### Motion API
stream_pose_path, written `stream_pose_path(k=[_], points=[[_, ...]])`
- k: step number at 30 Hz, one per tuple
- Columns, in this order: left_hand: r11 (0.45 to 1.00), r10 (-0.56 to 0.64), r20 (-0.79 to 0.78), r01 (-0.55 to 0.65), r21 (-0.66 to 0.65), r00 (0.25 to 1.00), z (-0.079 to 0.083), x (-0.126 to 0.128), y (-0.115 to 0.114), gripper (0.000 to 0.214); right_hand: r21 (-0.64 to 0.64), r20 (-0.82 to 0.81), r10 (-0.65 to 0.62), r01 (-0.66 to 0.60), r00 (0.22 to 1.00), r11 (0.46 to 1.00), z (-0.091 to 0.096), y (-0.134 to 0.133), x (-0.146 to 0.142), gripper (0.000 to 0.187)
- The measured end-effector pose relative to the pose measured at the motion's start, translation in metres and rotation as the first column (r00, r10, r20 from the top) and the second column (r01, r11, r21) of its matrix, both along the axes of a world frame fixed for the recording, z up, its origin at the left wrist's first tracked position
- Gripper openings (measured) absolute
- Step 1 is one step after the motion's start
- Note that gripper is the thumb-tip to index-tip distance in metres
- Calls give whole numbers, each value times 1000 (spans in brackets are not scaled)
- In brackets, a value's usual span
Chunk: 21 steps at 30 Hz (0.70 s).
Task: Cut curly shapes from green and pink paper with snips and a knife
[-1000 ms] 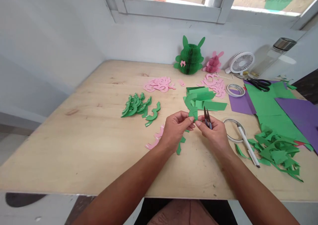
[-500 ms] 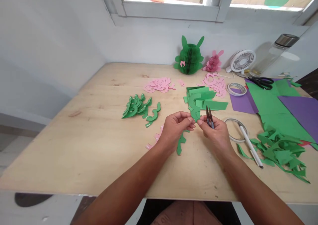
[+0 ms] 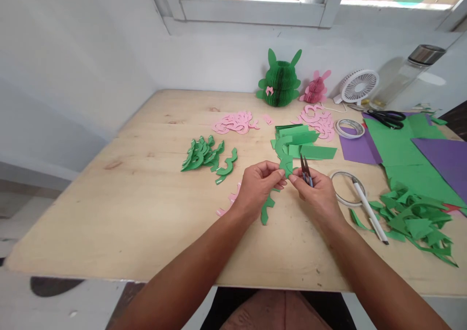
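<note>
As both hands work close together above a pale wooden tabletop (image 3: 160,208), the left hand (image 3: 260,184) pinches the near end of a wavy green paper cutout (image 3: 286,165) between thumb and fingers. The right hand (image 3: 317,194) steadies the cutout's other edge with its fingertips, its grip also closed around a pair of small snips (image 3: 305,170), whose dark blades point away from the person. The cutout's far end overlaps, in view, a stack of folded green strips (image 3: 301,136); whether the two touch cannot be told. With the blades standing so near the paper, a careless turn of the right wrist could nick it, and an uneven pull between the two pinches could crease or tear a narrow bend. A sweep of the left forearm could also drag the pink cutout (image 3: 233,198) partly hidden beside it, or the loose green piece (image 3: 267,209) near the left hand. Compared with half a second earlier, little has changed: the view has shifted slightly and the cutout's near end appears turned a touch between the fingers, while the green pile (image 3: 200,155) at left lies as it did.
</note>
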State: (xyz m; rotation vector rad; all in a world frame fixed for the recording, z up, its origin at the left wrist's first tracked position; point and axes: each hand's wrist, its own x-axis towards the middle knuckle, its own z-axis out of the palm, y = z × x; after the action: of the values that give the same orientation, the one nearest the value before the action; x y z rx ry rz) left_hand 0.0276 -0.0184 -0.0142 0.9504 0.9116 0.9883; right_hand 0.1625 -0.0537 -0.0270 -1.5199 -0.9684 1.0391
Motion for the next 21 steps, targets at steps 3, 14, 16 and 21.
stream_pose_path(k=[3, 14, 16, 21], points=[[1000, 24, -1, -24, 3, 1000, 2, -3, 2, 17, 47, -29, 79, -78, 996, 996, 3, -1, 1, 32], [999, 15, 99, -10, -53, 995, 8, -10, 9, 18, 7, 89, 208, -209, 974, 978, 3, -3, 5, 51], [999, 11, 79, -8, -39, 997, 8, -11, 10, 18, 0, 89, 222, -223, 971, 975, 4, -3, 5, 52], [1000, -3, 4, 3, 13, 1000, 8, -14, 10, 16, -33, 78, 272, -270, 959, 962, 7, -3, 5, 55]])
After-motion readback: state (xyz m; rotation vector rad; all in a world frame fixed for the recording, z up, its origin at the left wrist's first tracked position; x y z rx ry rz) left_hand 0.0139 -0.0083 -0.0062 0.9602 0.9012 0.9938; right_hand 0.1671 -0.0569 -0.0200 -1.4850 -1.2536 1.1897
